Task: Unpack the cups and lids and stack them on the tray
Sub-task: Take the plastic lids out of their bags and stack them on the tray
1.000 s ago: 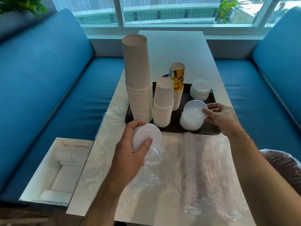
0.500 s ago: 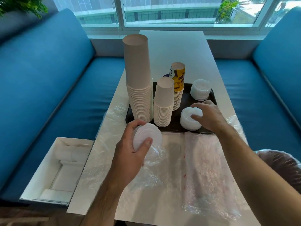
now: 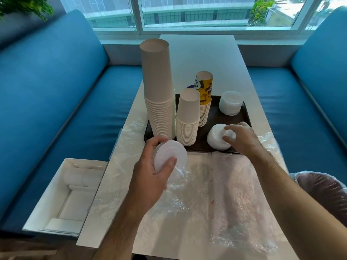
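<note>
Both hands are busy with lids. With my left hand (image 3: 150,173) I grip a stack of white plastic lids (image 3: 170,156) edge-on, thumb across its face and fingers curled behind, just above the table's near half and short of the tray. Loose wrapping trails down from this stack. My right hand (image 3: 242,139) rests on the near stack of white lids on the tray (image 3: 216,138), fingers curled over its top and side, thumb against its front.

Around me, blue upholstered bench seats (image 3: 56,102) line both sides of a long white table (image 3: 197,53) that runs away toward the window. Crumpled clear plastic wrapping (image 3: 234,194) covers the table's near end, spreading to both edges. On the left seat lies an open white cardboard box (image 3: 62,196) with white dividers inside.

A dark rectangular tray (image 3: 214,117) sits mid-table. On its left side stands a tall stack of plain white paper cups (image 3: 159,91), upside down; just beside it on the right is a shorter stack of white paper cups (image 3: 188,117), and behind that a stack of cups topped with a yellow printed cup (image 3: 204,92). At the tray's far right corner sits another stack of white lids (image 3: 231,103), well apart from the one under my right hand.
</note>
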